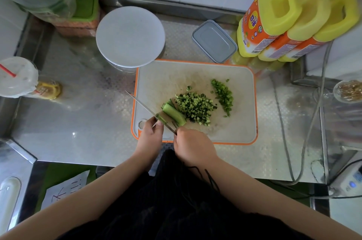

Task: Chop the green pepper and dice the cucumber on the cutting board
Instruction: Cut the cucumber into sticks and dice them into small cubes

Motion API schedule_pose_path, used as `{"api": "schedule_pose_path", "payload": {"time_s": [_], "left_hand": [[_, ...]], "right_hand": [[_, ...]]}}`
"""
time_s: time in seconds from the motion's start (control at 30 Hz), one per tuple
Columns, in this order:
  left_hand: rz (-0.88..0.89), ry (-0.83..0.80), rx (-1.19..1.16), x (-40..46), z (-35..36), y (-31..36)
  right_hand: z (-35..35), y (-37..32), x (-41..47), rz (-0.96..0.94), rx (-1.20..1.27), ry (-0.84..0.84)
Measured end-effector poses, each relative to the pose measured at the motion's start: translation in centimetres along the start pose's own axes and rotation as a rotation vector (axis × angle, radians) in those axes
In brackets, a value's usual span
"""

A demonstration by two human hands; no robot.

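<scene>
Right hand (193,145) fingers curled round the handle of the thin steel-bladed knife (146,107); handle itself hidden under the hand, blade runs up-left and its tip overhangs the board's left edge. Left hand (151,132) at the board's near-left corner, thumb and fingertips pinching a small green cucumber piece (161,118) stuck to the blade. Uncut pale-green cucumber strip (174,114) lies just beyond both hands, beside the blade on its right; a thinner dark-skinned strip sits just behind it. Touching that strip on its right: pile of diced cucumber cubes (195,106), mid-board. Farther right, apart from the cubes, a narrow row of chopped green pepper bits (223,94). All of it sits on the white rectangular cutting board with orange rim (242,102), on a stainless steel counter (88,122). Beyond the board: round white lid (130,36) on a clear container overlapping the board's far-left corner, grey rectangular lidded box (214,41), three yellow plastic jugs with orange labels and caps (284,22) far right. Left side: clear plastic cup with red straw (16,76), green-lidded box (84,2). Grey cables (313,122) trail over the counter right of the board. Nothing blocks the board.
</scene>
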State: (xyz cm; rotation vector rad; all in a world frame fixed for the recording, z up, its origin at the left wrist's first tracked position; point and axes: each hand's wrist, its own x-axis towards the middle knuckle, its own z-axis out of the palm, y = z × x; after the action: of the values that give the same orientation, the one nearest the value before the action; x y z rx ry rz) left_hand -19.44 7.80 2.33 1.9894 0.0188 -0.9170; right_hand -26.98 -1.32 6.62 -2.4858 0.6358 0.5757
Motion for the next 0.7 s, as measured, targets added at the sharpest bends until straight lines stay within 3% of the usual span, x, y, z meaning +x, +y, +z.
{"api": "schedule_pose_path", "payload": {"time_s": [0.7], "left_hand": [[0.027, -0.022, 0.017, 1.4, 0.1, -1.1]], "right_hand": [[1.1, -0.6, 2.5, 0.08, 0.078, -0.011]]}}
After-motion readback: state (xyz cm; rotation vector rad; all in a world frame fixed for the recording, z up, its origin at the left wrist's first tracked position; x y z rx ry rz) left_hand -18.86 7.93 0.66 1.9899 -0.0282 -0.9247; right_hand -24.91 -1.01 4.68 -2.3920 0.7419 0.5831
